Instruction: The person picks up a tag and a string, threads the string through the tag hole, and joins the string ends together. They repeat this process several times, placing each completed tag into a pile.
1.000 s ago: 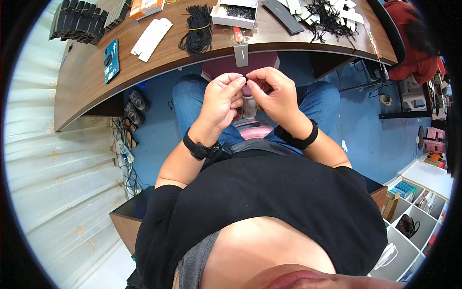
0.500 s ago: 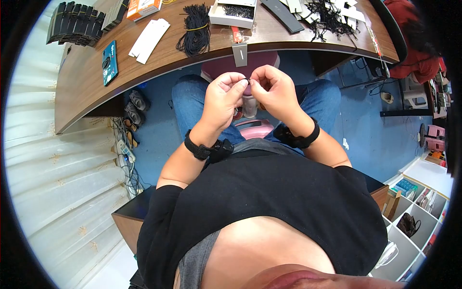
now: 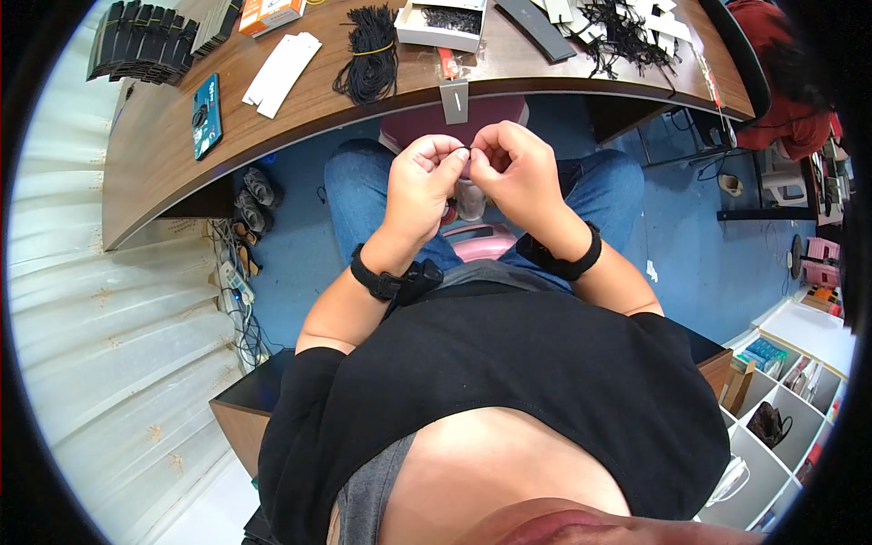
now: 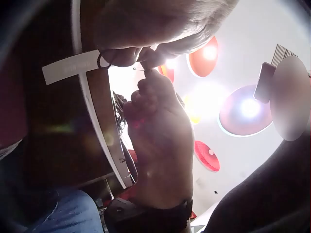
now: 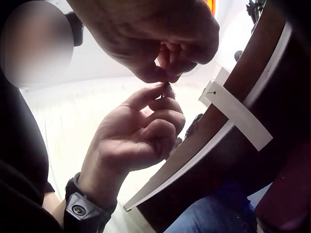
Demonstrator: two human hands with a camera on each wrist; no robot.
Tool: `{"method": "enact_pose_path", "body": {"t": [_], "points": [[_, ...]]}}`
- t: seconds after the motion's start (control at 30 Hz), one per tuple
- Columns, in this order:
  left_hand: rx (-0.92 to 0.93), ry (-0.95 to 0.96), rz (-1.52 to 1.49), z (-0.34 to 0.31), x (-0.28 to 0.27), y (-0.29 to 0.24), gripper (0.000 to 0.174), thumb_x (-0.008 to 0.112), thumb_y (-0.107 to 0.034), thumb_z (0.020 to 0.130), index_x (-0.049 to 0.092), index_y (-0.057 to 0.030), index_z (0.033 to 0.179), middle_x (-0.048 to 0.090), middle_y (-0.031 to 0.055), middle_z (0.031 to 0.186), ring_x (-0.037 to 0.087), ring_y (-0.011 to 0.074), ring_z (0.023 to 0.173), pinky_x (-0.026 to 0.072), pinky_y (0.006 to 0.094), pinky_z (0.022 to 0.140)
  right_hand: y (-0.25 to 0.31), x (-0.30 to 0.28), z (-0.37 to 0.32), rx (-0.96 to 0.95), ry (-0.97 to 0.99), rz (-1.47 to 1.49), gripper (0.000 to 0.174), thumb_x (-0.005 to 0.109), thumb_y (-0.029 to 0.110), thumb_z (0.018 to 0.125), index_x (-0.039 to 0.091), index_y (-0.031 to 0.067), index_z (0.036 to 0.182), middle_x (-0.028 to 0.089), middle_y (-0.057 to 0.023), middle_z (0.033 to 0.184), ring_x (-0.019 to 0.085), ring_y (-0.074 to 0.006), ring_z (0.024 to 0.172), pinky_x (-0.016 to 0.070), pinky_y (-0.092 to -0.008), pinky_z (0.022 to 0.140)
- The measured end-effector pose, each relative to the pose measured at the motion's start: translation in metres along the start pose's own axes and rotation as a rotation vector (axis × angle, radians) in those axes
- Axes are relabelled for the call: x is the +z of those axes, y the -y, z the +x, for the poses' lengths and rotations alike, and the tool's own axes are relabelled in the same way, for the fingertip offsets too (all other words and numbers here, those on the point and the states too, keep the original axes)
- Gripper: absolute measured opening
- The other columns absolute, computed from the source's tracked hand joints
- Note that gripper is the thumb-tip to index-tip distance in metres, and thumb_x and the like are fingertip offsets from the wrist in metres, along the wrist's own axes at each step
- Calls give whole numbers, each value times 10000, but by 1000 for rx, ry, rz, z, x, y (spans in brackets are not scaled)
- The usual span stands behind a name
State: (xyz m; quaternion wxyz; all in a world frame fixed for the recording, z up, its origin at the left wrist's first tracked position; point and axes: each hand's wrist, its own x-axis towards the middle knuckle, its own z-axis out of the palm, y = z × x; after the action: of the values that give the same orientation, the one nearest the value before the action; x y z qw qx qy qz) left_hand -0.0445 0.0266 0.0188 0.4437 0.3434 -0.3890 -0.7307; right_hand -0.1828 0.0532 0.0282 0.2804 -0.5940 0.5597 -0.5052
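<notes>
Thumb and forefinger of the left hand (image 3: 418, 191) pinch a thin black cord (image 3: 469, 148) above the lap. From the other side, the right hand (image 3: 520, 177) pinches it too, its fingertips almost touching the left ones. A dark loop (image 4: 100, 60) shows by the left fingers, overlapping the end of a pale tag (image 4: 68, 68); whether it passes through the tag cannot be told. A small thin wire-like piece (image 4: 138, 69) lies at the fingertips. In the head view the grey tag (image 3: 456, 102) overhangs the desk edge beyond the hands. Fingers partly hide the cord.
On the desk (image 3: 300, 104) lie a phone (image 3: 207, 118), white strips (image 3: 282, 74), a bundle of black cords (image 3: 371, 56), an open white box (image 3: 440, 36) and a pile of tags with cords (image 3: 627, 36). Another person (image 3: 772, 82) is at the right.
Both hands have risen slightly toward the desk. The right fingers are curled in more, and a short dark stretch of cord shows between the fingertips.
</notes>
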Motion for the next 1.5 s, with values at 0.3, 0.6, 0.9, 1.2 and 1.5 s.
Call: {"method": "enact_pose_path", "body": {"t": [0.3,0.6,0.9,1.2,1.5], "points": [[-212,130,-255,7,-15,-2,77,547,-84,902,582,-15,906,447,-52,631,345,19,502,292,162,426,-4,1,0,-10,-5,124,68,612,-9,798,597,2,863,587,-18,765,527,-35,624,421,-176,530],[-197,98,-297,6,-14,-4,73,553,-78,895,589,-15,885,452,-39,630,357,29,507,304,168,432,-1,2,-2,-25,-40,131,104,631,-13,783,644,6,884,606,-34,790,545,-60,625,427,-199,529],[-39,24,-150,3,-10,3,79,584,-49,873,616,4,922,534,-14,680,419,32,542,334,166,464,-4,7,2,-366,-181,-276,107,699,33,714,638,11,799,637,-81,762,623,-163,696,476,-263,603],[407,10,598,1,-12,5,75,578,1,859,609,29,922,558,7,816,518,45,729,414,166,638,-9,-9,10,495,203,669,108,657,118,823,624,24,866,572,28,671,458,-12,551,357,-154,479],[453,48,635,1,-13,-5,98,594,10,830,642,25,915,543,12,789,512,61,719,408,187,636,-24,-19,11,786,429,1103,106,609,131,859,613,25,873,559,-2,702,437,-56,542,363,-181,505]]}}
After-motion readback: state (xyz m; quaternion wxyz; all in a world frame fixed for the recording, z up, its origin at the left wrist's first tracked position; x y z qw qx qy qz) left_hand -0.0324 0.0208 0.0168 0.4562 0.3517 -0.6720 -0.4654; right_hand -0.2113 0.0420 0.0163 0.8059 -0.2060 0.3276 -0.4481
